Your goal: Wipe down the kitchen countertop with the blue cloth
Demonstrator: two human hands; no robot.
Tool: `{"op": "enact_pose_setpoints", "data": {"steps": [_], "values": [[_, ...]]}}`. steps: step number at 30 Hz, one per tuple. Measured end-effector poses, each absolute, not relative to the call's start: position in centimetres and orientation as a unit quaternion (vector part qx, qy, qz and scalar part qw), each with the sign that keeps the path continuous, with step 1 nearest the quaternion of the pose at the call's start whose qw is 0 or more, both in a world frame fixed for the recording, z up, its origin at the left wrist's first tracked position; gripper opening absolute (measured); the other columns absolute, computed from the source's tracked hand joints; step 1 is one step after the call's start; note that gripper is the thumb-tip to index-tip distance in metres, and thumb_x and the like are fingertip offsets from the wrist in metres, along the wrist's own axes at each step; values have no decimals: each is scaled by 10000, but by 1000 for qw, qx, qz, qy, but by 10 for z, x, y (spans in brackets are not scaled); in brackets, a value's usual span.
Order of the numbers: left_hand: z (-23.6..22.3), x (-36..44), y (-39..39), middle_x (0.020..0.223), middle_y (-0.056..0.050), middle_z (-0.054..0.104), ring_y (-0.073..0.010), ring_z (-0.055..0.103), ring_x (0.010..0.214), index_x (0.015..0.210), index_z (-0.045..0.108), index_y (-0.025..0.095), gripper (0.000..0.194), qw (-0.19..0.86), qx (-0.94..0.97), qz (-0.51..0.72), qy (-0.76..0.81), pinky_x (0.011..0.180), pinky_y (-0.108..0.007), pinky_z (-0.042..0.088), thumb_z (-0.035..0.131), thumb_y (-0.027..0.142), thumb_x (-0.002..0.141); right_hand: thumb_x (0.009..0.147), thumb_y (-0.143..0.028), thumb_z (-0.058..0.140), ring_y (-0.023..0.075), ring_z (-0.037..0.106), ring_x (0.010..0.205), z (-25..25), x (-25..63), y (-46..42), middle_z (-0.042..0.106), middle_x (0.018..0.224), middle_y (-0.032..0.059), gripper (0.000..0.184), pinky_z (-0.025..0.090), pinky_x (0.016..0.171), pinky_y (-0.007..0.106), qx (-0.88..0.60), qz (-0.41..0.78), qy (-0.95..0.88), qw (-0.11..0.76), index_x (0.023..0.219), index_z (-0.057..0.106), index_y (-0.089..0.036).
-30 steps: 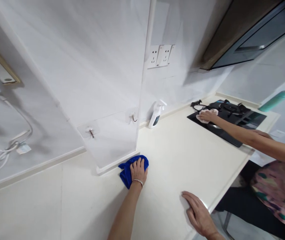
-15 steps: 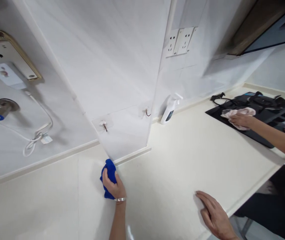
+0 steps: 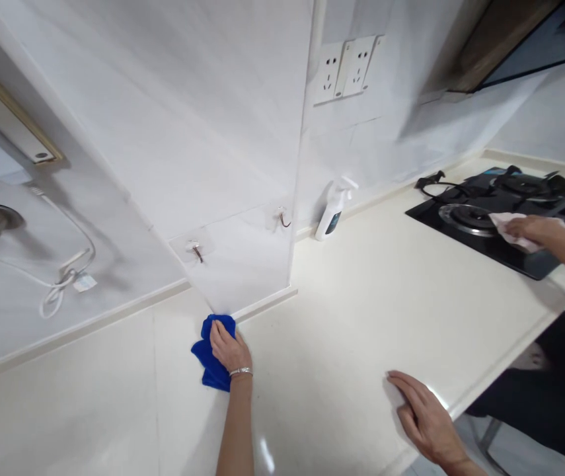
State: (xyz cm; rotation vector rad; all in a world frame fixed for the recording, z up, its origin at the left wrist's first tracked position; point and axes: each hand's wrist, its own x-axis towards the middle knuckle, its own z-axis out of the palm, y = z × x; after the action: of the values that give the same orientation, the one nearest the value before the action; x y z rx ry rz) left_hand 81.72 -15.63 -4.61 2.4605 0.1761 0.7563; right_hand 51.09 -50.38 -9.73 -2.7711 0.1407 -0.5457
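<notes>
My left hand (image 3: 228, 350) presses a bunched blue cloth (image 3: 207, 358) onto the cream countertop (image 3: 361, 304), right at the outer corner of the white wall column (image 3: 223, 165). Its fingers curl over the cloth. A bracelet circles that wrist. My right hand (image 3: 423, 416) lies flat with fingers spread near the counter's front edge, holding nothing.
A white spray bottle (image 3: 330, 213) stands against the back wall under a double socket (image 3: 345, 67). Far right, another person's hand (image 3: 530, 228) holds a pale cloth (image 3: 503, 221) on a black gas hob (image 3: 490, 211). Two hooks (image 3: 195, 250) stick to the column. A coiled white cable (image 3: 61, 284) hangs at left.
My left hand slid the blue cloth left along the column's base to its corner. The other person's hand moved right across the hob. My right hand stayed flat.
</notes>
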Motion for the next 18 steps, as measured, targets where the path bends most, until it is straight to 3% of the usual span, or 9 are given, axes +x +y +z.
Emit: {"op": "enact_pose_setpoints", "data": {"steps": [12,18], "values": [[-41,810,-188,1492,-278,471,-430,380,1420,1468,418,60,562,232,931,260,109,1051,-684,446,432,268,947,852,-220,459,275,563,1246,-97,511,-502,569,1373,98,519,501,1047,491,-966,-196,51,163,1371,465,-228],[-47,799,-239,1453,-210,552,-336,499,1352,1414,532,146,496,246,939,239,18,1043,-577,500,326,181,965,840,-211,466,277,562,1254,-95,513,-500,573,1373,92,524,496,1058,500,-963,-195,65,174,1364,482,-239]]}}
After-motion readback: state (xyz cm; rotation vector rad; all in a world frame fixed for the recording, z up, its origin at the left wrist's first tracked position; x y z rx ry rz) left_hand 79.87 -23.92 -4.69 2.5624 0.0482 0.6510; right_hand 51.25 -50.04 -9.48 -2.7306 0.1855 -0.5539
